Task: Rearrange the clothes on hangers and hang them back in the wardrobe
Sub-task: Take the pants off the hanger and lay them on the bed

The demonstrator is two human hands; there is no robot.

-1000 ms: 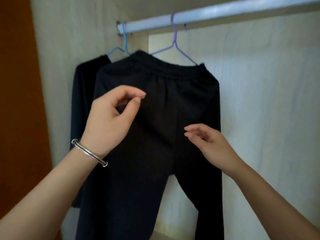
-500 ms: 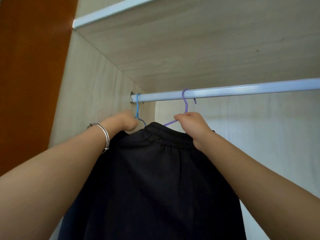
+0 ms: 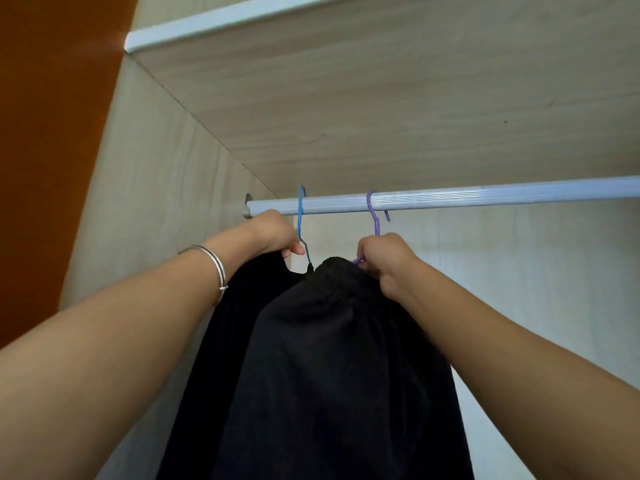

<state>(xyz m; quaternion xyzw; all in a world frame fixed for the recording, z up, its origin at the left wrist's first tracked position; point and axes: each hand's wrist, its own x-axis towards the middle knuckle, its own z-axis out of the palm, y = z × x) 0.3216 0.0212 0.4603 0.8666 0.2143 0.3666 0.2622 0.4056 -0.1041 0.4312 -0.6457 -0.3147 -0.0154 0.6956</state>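
Observation:
Black trousers [image 3: 332, 375] with an elastic waistband hang from a purple hanger [image 3: 373, 213] hooked over the silver wardrobe rail [image 3: 485, 197]. My right hand [image 3: 384, 261] is closed around the purple hanger just below its hook. To the left, a second black garment [image 3: 256, 289] hangs on a blue hanger [image 3: 300, 216]. My left hand [image 3: 273, 235], a silver bangle on its wrist, grips the blue hanger and the top of that garment. The hangers' shoulders are hidden by cloth and hands.
The wardrobe's pale wood shelf [image 3: 381, 98] sits close above the rail. Its left side wall [image 3: 156, 202] stands beside my left hand, with an orange-brown panel [image 3: 52, 133] further left. The rail runs bare to the right of the purple hook.
Both hands rose from the front of the trousers to the hangers at the rail and closed on them. My view tilted up towards the shelf.

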